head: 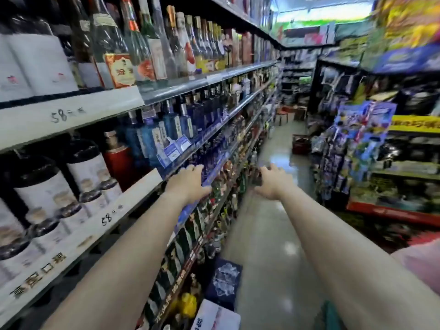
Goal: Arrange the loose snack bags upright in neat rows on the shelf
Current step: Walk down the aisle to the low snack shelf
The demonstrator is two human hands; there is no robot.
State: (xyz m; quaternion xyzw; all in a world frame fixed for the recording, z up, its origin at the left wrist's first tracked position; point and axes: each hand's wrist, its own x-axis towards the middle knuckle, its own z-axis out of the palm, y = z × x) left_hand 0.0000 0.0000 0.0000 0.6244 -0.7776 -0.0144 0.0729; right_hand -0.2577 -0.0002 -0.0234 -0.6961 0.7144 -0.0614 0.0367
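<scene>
Bottles (147, 55) fill the shelves (71, 110) at left. The left hand (188, 184) rests with straight fingers on a shelf edge, and the right hand (273, 184) half curls (whether it holds anything, blur hides). Likely snack bags (352, 148) hang at right, so arranging seems unstarted; next, reach them.

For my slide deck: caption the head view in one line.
Left hand and right hand stretch forward along a blurred shop aisle beside shelves of bottles.

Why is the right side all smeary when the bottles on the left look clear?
Head view: motion blur smears the right-hand racks; the big left bottles are sharper; the wide lens bends the shelf edge; glare spots shine on the floor.
</scene>
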